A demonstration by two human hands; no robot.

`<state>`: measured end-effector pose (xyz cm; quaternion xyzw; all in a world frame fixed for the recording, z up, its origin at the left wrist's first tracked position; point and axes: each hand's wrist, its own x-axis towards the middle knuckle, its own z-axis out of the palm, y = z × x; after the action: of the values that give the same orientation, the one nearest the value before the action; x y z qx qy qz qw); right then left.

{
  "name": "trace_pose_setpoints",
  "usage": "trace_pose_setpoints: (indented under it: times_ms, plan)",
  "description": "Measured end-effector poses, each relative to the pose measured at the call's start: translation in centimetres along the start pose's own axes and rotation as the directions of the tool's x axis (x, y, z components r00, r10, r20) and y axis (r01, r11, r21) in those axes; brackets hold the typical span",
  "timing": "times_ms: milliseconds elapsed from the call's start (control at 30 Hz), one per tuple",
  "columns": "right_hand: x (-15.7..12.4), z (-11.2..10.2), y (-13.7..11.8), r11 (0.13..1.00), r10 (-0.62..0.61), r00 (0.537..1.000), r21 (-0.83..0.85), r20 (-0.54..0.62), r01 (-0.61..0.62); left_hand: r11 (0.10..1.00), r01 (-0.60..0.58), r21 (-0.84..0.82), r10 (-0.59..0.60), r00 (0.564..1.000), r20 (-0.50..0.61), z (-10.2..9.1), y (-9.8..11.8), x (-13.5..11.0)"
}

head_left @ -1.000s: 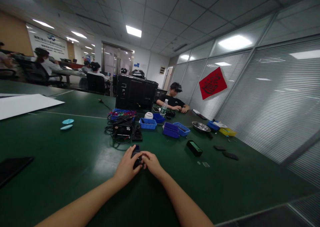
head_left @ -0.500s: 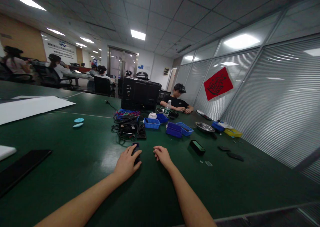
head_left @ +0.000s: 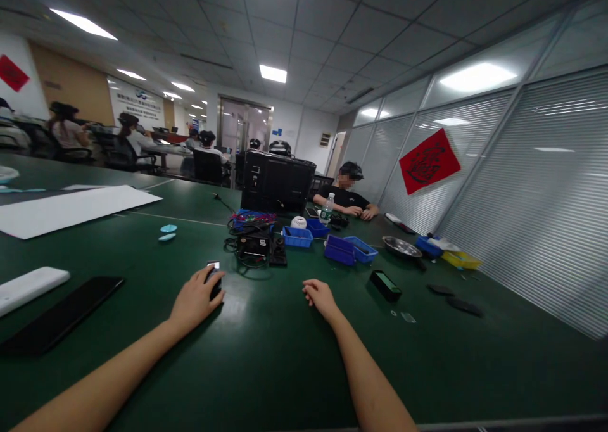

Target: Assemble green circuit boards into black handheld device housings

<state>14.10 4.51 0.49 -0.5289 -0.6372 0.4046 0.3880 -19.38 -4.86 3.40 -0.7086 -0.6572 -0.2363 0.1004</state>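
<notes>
My left hand (head_left: 196,298) lies over a small dark handheld device (head_left: 215,285), its fingers and thumb wrapped around the sides. A pale, shiny patch shows at the device's far end; most of the rest is hidden under the hand. To the right, my right hand (head_left: 322,299) rests on the green table (head_left: 266,356) with its fingers loosely curled in, and nothing shows in them. Beyond the hands sits a black box-like unit with cables (head_left: 253,247). A black case with a green top (head_left: 386,285) lies right of my right hand.
Blue bins (head_left: 339,249), a baseball (head_left: 299,222), a water bottle (head_left: 327,209) and a metal bowl (head_left: 401,247) stand farther back. A black monitor (head_left: 278,182) rises behind them. A co-worker (head_left: 346,194) sits at the far side. At left lie a black slab (head_left: 66,311) and white sheets (head_left: 80,209).
My left hand has slid left across the table with the dark device, widening the gap to my right hand. My right hand keeps its curled pose. The whole view has shifted slightly.
</notes>
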Motion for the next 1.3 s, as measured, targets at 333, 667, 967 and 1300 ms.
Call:
trace_pose_setpoints:
  times_ms: [333, 667, 967, 1300]
  plan:
    - [-0.3, -0.3, -0.6, 1.000, -0.001, 1.000, -0.016, 0.010, 0.001, 0.978, 0.190, 0.087, -0.193, 0.981, 0.030, -2.4, -8.1, 0.4]
    - [0.1, -0.2, 0.1, 0.999, -0.015, 1.000, -0.042, 0.022, 0.015, 0.986, 0.081, 0.147, -0.078, 0.997, -0.022, -1.9, -8.6, 0.3]
    - [0.1, -0.1, -0.1, 0.999, -0.016, 1.000, -0.039, 0.020, 0.017, 0.979, 0.081, 0.185, -0.078, 0.997, -0.025, -2.0, -8.7, 0.2]
    - [0.4, 0.0, 0.5, 0.997, -0.026, 0.999, -0.069, 0.039, 0.029, 0.905, 0.424, 0.043, -0.423, 0.906, -0.034, -3.2, -8.1, 0.3]
